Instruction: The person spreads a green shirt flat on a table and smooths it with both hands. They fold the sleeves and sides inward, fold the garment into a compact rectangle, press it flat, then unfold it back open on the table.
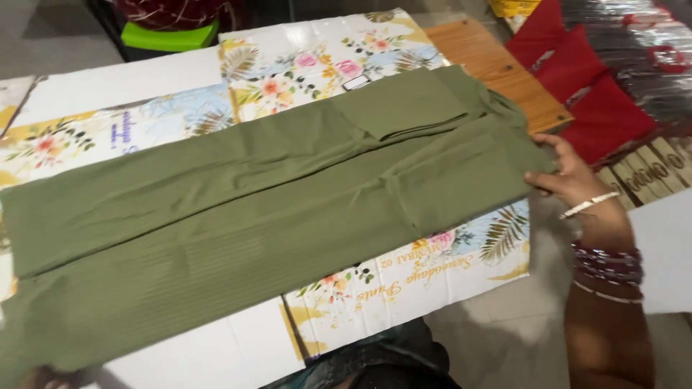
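Work surface: flattened cardboard sheets with a floral print on white, laid side by side over a pale grey floor. A wooden board lies at the upper right. Beside it, red fabric pieces rest against clear plastic packets. A green stool stands at the top left

- right hand: bare, a thin silver bangle at the wrist
- forearm: a stack of dark maroon beaded bangles, no sleeve

One olive garment, perhaps three red cloths, one wooden board.
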